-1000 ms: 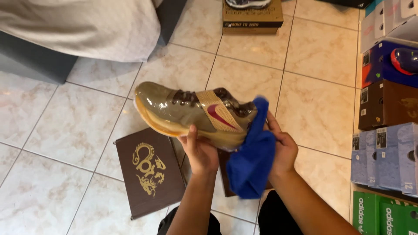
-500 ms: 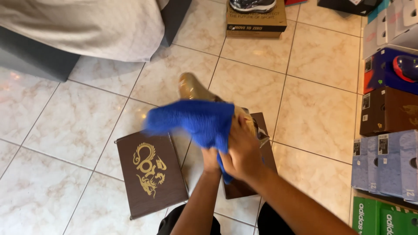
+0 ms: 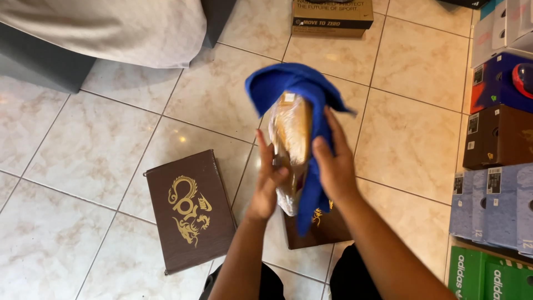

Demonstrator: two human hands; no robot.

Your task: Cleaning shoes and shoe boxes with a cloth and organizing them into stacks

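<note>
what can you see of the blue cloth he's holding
The blue cloth looks soft, like a thick towel. It drapes over the top of a gold shoe held on end, one tail hanging down to the brown box. The right hand presses it against the shoe; the left hand grips the shoe.

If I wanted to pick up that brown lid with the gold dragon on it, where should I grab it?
Probably by its long side edges. The brown lid lies flat on the tiled floor with nothing on it, and its left edge is open. Come from above, thumb on one long edge, fingers on the other.
</note>
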